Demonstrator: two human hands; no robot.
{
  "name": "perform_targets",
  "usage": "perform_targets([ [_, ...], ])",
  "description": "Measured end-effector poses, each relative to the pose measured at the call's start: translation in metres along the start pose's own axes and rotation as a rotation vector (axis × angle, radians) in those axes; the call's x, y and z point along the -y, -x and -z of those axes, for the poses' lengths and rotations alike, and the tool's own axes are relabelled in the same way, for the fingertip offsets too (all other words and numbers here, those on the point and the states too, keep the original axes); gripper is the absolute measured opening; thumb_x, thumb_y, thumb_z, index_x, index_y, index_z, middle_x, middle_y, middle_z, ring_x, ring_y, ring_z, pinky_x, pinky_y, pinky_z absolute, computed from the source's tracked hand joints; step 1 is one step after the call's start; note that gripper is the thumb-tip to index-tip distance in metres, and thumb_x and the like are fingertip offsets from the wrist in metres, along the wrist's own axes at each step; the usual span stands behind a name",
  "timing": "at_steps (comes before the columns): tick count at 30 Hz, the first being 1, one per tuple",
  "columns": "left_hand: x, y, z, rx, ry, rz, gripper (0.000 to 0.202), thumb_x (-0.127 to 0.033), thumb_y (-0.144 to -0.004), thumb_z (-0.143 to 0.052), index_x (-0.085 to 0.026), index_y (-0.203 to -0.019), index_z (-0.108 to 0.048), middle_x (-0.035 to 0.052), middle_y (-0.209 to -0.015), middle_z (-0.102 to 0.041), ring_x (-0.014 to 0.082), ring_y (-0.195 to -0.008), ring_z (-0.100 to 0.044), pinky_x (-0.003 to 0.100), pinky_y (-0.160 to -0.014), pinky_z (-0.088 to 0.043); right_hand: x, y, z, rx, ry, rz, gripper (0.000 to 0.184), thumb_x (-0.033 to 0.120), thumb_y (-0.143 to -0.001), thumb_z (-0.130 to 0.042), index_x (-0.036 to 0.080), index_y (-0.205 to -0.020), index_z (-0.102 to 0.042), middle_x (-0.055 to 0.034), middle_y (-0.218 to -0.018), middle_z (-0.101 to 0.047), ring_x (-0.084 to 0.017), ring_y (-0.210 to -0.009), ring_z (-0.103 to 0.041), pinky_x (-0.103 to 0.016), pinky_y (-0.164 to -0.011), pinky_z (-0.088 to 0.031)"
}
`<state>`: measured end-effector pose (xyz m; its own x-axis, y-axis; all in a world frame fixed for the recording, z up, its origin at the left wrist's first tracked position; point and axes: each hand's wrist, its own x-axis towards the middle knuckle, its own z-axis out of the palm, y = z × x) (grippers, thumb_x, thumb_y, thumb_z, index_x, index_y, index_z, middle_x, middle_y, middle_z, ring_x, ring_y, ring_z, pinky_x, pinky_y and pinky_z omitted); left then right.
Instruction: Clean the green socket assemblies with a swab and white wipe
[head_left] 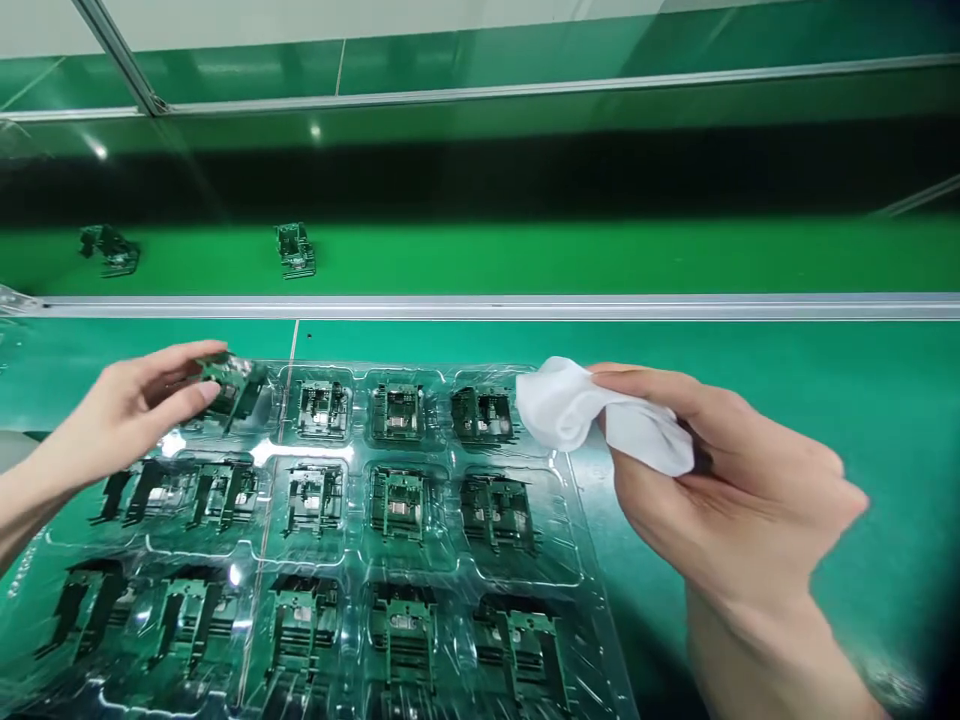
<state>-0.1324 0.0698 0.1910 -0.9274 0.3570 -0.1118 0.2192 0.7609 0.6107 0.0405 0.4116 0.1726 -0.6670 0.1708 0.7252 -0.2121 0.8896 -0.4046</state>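
Observation:
Between the thumb and fingers of my left hand (142,405) is a small dark metal bracket part (232,390), held at the back left corner of a clear plastic tray (442,455). Similar metal parts, such as this one (401,505), sit in rows in the tray's pockets. My right hand (735,480) grips a crumpled white cloth (559,405), which bulges out past the fingertips by the tray's back right corner. The cloth and the bracket part are well apart.
A metal rail (495,307) runs across the green table behind the tray. Beyond it, one metal part (295,250) and another metal part (110,250) lie on a green surface. A slanted metal post (116,50) stands at the upper left.

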Motion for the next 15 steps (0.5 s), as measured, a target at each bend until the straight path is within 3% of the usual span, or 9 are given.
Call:
perform_targets([
  [2,0.009,0.001,-0.005,0.060,0.009,-0.034,0.066,-0.064,-0.075,-0.059,-0.017,-0.121,-0.064,0.0066,-0.123,-0.065,0.0287,-0.114,-0.059,0.050,-0.104,-0.043,0.000,0.000,-0.001,0.022,-0.009,-0.013,0.037,0.003,-0.077,-0.052,0.026,-0.102,-0.068,0.0001,-0.095,-0.073,-0.014,-0.075,-0.070,-0.025,-0.062,-0.054],
  [4,0.011,0.004,-0.010,0.054,0.018,-0.091,0.054,-0.058,-0.081,-0.058,-0.015,-0.114,-0.067,0.0045,-0.131,-0.060,0.0281,-0.125,-0.051,0.046,-0.113,-0.031,0.000,0.001,0.000,0.042,-0.001,-0.028,0.036,0.004,-0.077,-0.053,0.026,-0.101,-0.068,-0.0005,-0.093,-0.073,-0.014,-0.076,-0.070,-0.025,-0.063,-0.054],
  [7,0.005,0.008,-0.008,-0.023,0.022,-0.124,0.046,-0.054,-0.085,-0.057,-0.014,-0.102,-0.070,0.0035,-0.116,-0.064,0.0256,-0.119,-0.053,0.039,-0.112,-0.033,0.002,0.000,0.002,0.063,0.032,-0.052,0.035,0.006,-0.078,-0.052,0.027,-0.101,-0.068,-0.0011,-0.092,-0.073,-0.014,-0.072,-0.069,-0.025,-0.060,-0.052],
  [10,0.005,0.006,0.005,-0.130,-0.080,-0.081,0.051,-0.058,-0.085,-0.053,-0.013,-0.105,-0.066,0.0042,-0.114,-0.063,0.0267,-0.113,-0.055,0.046,-0.110,-0.035,-0.003,-0.002,0.004,0.082,0.046,-0.068,0.035,0.006,-0.077,-0.052,0.027,-0.099,-0.068,-0.0005,-0.088,-0.073,-0.012,-0.068,-0.067,-0.024,-0.058,-0.049],
  [13,0.035,0.005,0.029,-0.176,-0.249,0.104,0.058,-0.060,-0.084,-0.053,-0.016,-0.121,-0.058,0.0033,-0.126,-0.057,0.0272,-0.101,-0.057,0.061,-0.105,-0.035,-0.025,-0.004,-0.001,0.036,0.033,-0.160,0.029,0.008,-0.075,-0.055,0.025,-0.093,-0.071,-0.0009,-0.085,-0.072,-0.012,-0.067,-0.063,-0.024,-0.059,-0.045],
  [15,0.073,0.007,0.046,-0.167,-0.227,0.236,0.063,-0.059,-0.079,-0.059,-0.018,-0.127,-0.054,0.0014,-0.128,-0.055,0.0280,-0.098,-0.057,0.068,-0.102,-0.033,-0.051,-0.003,-0.010,-0.076,-0.067,-0.384,0.021,0.012,-0.070,-0.062,0.022,-0.086,-0.072,-0.0022,-0.082,-0.071,-0.012,-0.067,-0.060,-0.025,-0.059,-0.042],
])
